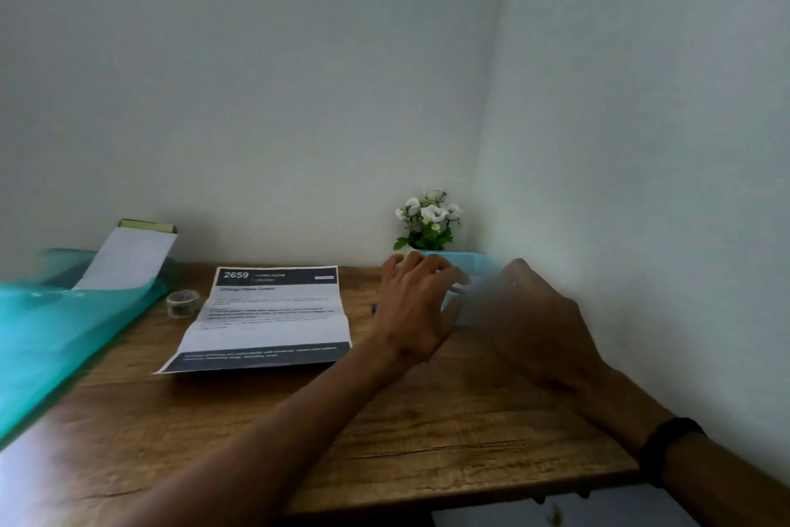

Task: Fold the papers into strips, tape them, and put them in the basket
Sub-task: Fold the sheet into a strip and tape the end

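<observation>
Reaching over the blue basket (470, 260) (contents hidden): both hands, left hand (417, 308) spread, right hand (540, 325) unclear.

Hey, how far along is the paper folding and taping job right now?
Done: cannot tell; the blue basket's contents are hidden. In hand: both hands, left hand and right hand, are at the basket, blurred. Left: the printed sheet lies unfolded beside the tape roll.
</observation>
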